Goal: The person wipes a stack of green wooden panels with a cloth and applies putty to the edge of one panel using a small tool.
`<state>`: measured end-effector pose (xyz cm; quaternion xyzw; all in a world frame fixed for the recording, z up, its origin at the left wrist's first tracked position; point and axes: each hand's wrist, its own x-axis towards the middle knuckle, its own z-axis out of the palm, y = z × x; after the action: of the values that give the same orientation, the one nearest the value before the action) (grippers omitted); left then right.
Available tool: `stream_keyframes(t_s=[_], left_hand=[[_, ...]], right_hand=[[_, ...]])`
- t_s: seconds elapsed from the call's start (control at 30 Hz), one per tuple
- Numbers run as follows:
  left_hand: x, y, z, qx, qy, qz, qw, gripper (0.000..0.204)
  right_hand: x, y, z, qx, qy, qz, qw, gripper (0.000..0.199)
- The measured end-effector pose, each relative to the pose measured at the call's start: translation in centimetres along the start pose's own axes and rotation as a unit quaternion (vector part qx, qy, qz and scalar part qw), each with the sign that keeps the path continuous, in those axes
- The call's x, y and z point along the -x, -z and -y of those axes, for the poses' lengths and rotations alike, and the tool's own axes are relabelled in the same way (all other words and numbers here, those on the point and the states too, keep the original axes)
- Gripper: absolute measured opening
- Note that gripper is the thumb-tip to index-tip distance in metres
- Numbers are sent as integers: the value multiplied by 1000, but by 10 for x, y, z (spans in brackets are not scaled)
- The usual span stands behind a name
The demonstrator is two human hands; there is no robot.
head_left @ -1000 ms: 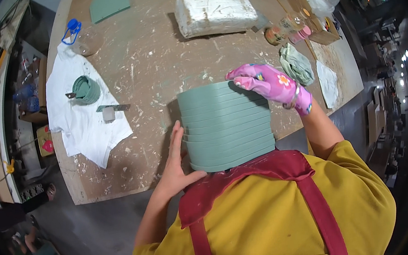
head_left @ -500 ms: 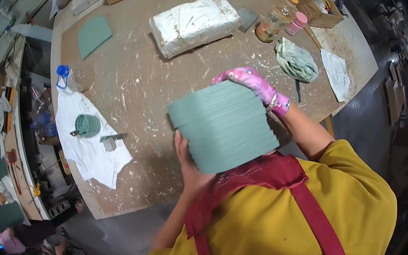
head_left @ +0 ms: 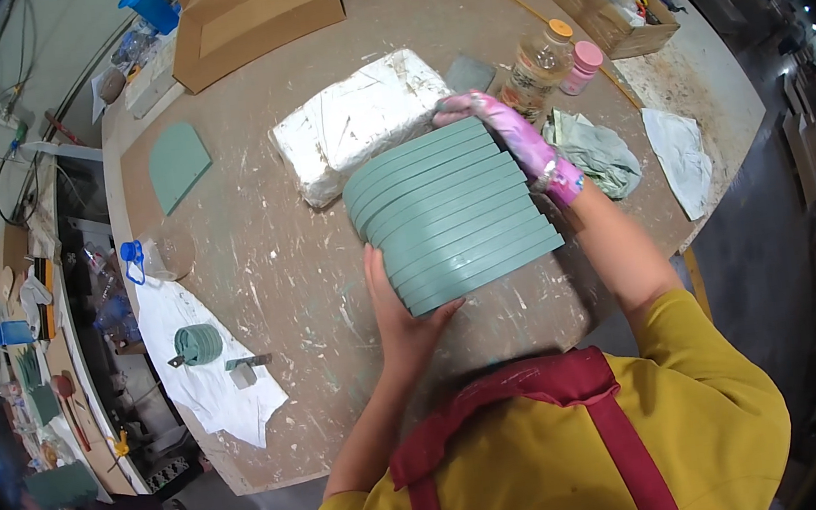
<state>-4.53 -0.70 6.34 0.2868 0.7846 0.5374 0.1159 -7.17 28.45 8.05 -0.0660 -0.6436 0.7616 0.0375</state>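
Between my two hands is a stack of green flat panels (head_left: 454, 214), edges showing, with one end rounded. My bare left hand (head_left: 402, 311) grips its near left end, thumb along the lowest panel. At the far right corner, my right hand (head_left: 504, 128) in a pink patterned glove is closed around the outermost panel; some of its fingers are hidden behind the stack. Just beyond, close to the stack's far side, lies a white wrapped block (head_left: 352, 115). A single green panel with a rounded corner (head_left: 180, 168) lies at the back left.
On the left, a white cloth (head_left: 204, 364) bears a green ringed roll (head_left: 199, 344) and a small scraper-like tool (head_left: 245, 369). A bottle (head_left: 538, 69), pink-capped jar (head_left: 580, 69) and crumpled cloth (head_left: 593, 155) stand right. A cardboard box (head_left: 256, 20) sits at the back.
My hands have carried the stack away from my body, toward the white block. It has tipped, so the panels' edges and rounded end show more. The view has shifted too.
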Motion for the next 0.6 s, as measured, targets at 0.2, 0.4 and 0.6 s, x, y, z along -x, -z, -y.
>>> stream_keyframes(t_s=[0.2,0.4,0.6], left_hand=[[-16,-2,-14,77,102,-12,992,110],[-7,-5,-14,111,120,-25,986,110],[-3,-6,-8,134,121,-5,984,107]], right_hand=[[18,-13,-19,85,99,-109,985,61],[40,-17,-2,-8,34,-64,997,60],[108,-33,-17,5,75,-73,994,84]])
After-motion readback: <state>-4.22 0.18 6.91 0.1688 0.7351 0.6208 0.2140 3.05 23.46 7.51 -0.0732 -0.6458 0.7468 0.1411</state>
